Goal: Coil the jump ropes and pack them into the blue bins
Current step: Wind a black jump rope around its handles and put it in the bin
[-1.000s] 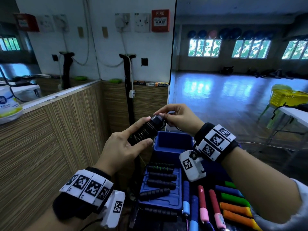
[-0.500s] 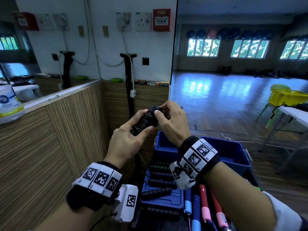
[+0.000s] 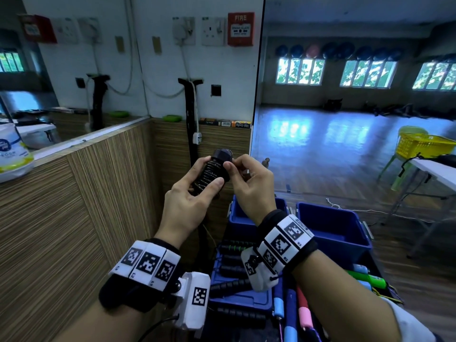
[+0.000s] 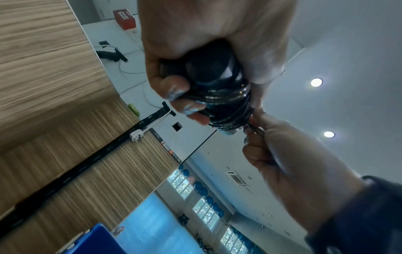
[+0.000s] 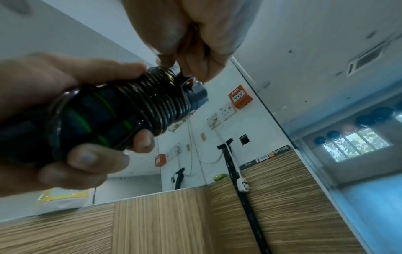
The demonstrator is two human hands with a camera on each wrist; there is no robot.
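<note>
Both hands are up in front of the wood-panelled wall [image 3: 74, 206], working on one bundle. Left hand [image 3: 187, 206] has its fingers and thumb wrapped around the black jump rope handles with green stripes [image 5: 91, 120], held tilted, upper end pointing away from the person. Thin glossy black cord [image 5: 165, 103] is wound in tight turns around the upper half of those handles. Right hand [image 3: 251, 191] pinches the cord's loose end between thumb and fingertips right at the top of the winding, just under the dark end cap [image 3: 223, 154], so that's a narrow pinch grip, not a full wrap.

Below the hands sit two dark blue plastic bins [image 3: 340, 233] side by side, open at the top. Closer to the person, a blue bin lid [image 3: 246, 299] has several more black ropes [image 3: 232, 285] lying across it, and next to that there's a row of coloured foam-handled ropes [image 3: 303, 314], pink, blue and green. Yellow basket [image 3: 424, 146] on a chair well off to the right.
</note>
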